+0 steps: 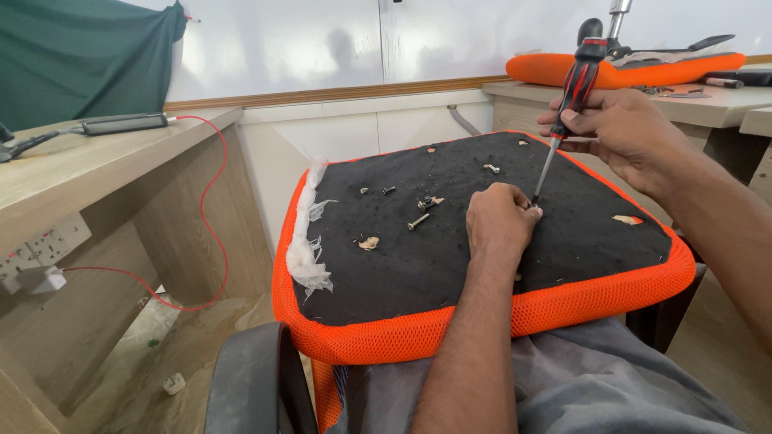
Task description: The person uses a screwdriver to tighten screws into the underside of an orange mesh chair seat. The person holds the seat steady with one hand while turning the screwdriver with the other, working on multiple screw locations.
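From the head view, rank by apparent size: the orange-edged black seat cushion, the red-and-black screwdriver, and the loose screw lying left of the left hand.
1. Orange-edged black seat cushion, by far the largest.
2. Red-and-black screwdriver, held in the right hand.
3. Loose screw, tiny, left of the left hand.

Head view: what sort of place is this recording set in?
Probably an office or workroom used for chair repair. A second orange seat cushion lies on a wooden desk, a wall socket sits in another desk, and the right hand works a screwdriver on the upturned seat.
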